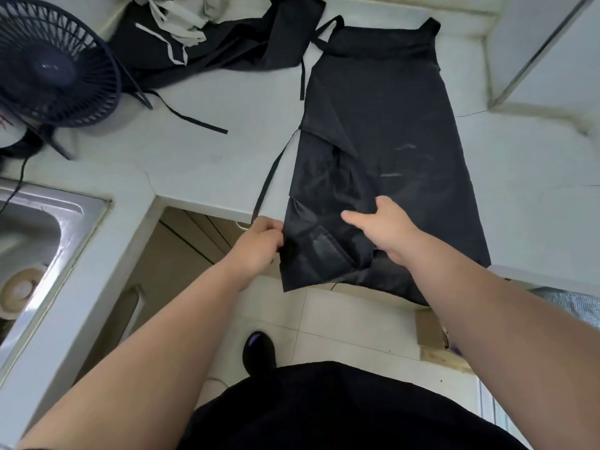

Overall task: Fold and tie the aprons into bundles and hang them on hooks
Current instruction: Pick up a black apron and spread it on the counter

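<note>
The black apron (383, 157) lies folded lengthwise on the table (211, 157), near end overhanging toward 6 o'clock. The left hand (259, 245) pinches its left edge; the right hand (386, 232) rests on it, thumb out, fingers' grip unclear. At 9 o'clock, the cut-off sink (81, 209) holds a blurred pale ring (19, 289)
</note>
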The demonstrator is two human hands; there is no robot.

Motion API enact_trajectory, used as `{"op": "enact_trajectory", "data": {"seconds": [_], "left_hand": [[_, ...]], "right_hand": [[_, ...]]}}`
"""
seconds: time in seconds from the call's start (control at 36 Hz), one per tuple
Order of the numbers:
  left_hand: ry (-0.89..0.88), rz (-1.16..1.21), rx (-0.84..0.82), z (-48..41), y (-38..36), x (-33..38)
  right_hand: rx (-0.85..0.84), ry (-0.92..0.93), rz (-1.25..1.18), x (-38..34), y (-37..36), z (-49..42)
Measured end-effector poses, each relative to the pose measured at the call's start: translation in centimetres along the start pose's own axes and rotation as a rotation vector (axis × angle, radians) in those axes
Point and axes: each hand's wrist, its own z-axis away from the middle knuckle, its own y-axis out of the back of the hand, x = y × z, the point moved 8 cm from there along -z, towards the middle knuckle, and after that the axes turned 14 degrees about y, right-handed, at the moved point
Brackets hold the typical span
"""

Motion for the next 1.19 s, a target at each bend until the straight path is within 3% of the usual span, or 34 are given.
{"op": "enact_trajectory", "data": {"seconds": [0.06, 0.14, 0.31, 0.56, 0.67, 0.72, 0.83, 0.89, 1.03, 1.11, 1.19], "left_hand": [[-0.011, 0.005, -0.097, 0.6, -0.7, -0.5], [-0.072, -0.131, -0.24, 1.2, -2.2, -2.0], [-0.189, -0.18, -0.233, 1.4, -3.7, -3.8], [-0.22, -0.032, 0.18, 2.2, -0.7, -4.2], [-0.214, 0.145, 0.306, 3.2, 2.1, -4.2], [-0.189, 0.183, 0.263, 3.7, 2.5, -4.5], [-0.13, 0.382, -0.024, 4.4, 1.5, -5.6], [-0.144, 0.365, -0.04, 5.1, 1.6, -5.9], [-0.189, 0.19, 0.103, 6.4, 2.7, -6.0], [-0.266, -0.121, 0.467, 7.3, 4.2, -5.9], [-0.395, -0.23, 0.789, 9.3, 5.0, -5.9]], "right_hand": [[-0.053, 0.009, 0.082, -0.2, -0.4, 0.1], [-0.005, 0.019, 0.048, -0.2, -0.5, -0.2], [-0.045, 0.074, 0.041, -0.8, -1.7, -0.3], [-0.041, 0.182, 0.119, -1.6, -2.5, 0.4], [-0.162, 0.278, 0.288, -3.3, -3.8, 1.0], [-0.245, 0.281, 0.379, -3.8, -4.9, 0.9], [-0.317, 0.207, 0.517, -3.2, -6.2, 0.2], [-0.324, 0.185, 0.548, -3.1, -6.4, 0.2], [-0.321, 0.161, 0.581, -2.9, -6.5, 0.3], [-0.305, 0.173, 0.583, -2.8, -6.5, 0.4], [-0.278, 0.189, 0.583, -2.7, -6.4, 0.4]]}}
